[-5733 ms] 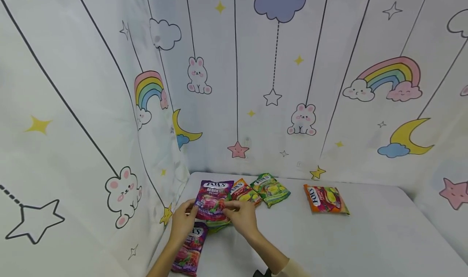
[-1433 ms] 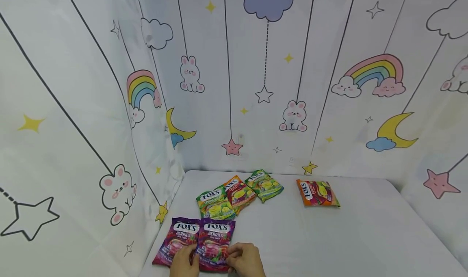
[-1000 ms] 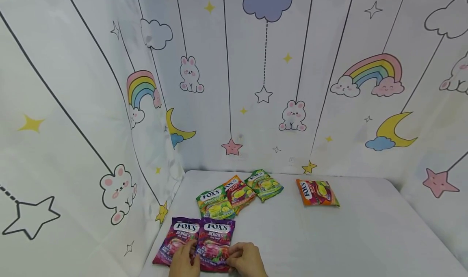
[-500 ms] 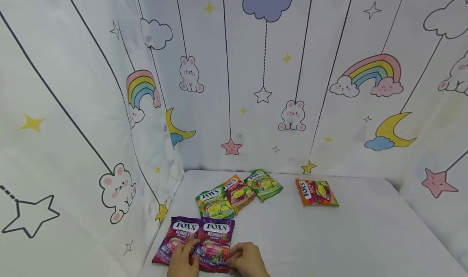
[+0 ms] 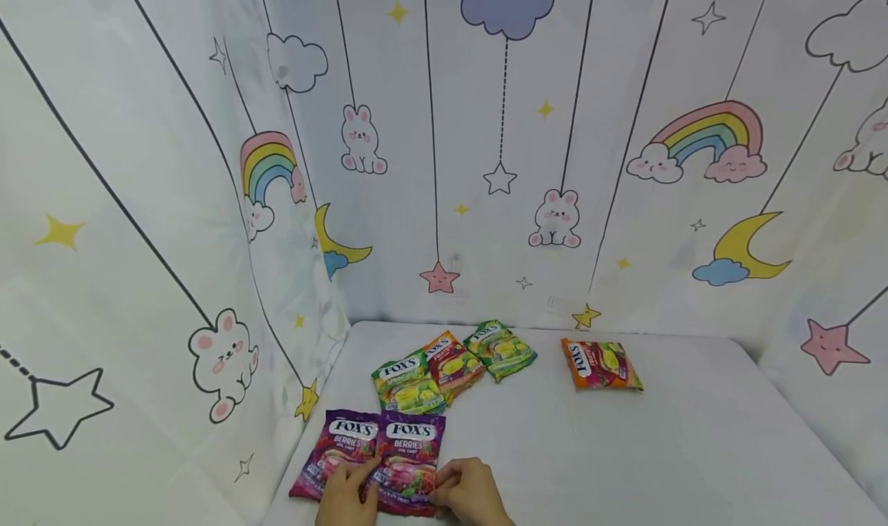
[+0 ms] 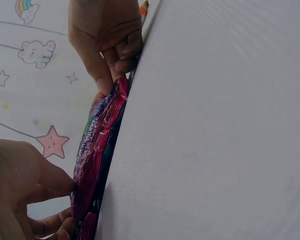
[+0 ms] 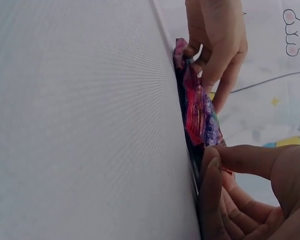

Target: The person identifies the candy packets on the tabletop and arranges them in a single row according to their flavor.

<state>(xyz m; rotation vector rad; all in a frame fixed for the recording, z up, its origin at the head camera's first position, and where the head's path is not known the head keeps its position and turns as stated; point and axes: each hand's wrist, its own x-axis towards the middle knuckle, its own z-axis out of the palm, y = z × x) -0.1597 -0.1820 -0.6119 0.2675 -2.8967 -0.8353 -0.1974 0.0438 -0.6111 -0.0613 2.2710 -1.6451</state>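
Two purple bags of berry candy lie side by side at the front left of the white table. The right purple candy bag (image 5: 411, 455) sits between my hands, its inner edge meeting the left purple bag (image 5: 331, 458). My left hand (image 5: 347, 497) holds its left edge, index finger reaching over the seam between the bags. At the lower right corner, my right hand (image 5: 472, 493) pinches the edge between thumb and fingers. Seen low in the left wrist view, the bag (image 6: 97, 145) lies nearly flat on the tabletop; the right wrist view shows its crimped bottom edge (image 7: 191, 107).
Behind the purple bags lie a green candy bag (image 5: 408, 387), an orange one (image 5: 452, 365) partly under it, and another green one (image 5: 501, 352). A second orange bag (image 5: 602, 364) lies apart at the right. White printed cloth (image 5: 388, 225) walls the table's back and sides.
Several seconds ago both hands held this purple bag up over the front green bag; it now lies beside the other purple bag, which sits more tilted. Over the last second, almost nothing moves.
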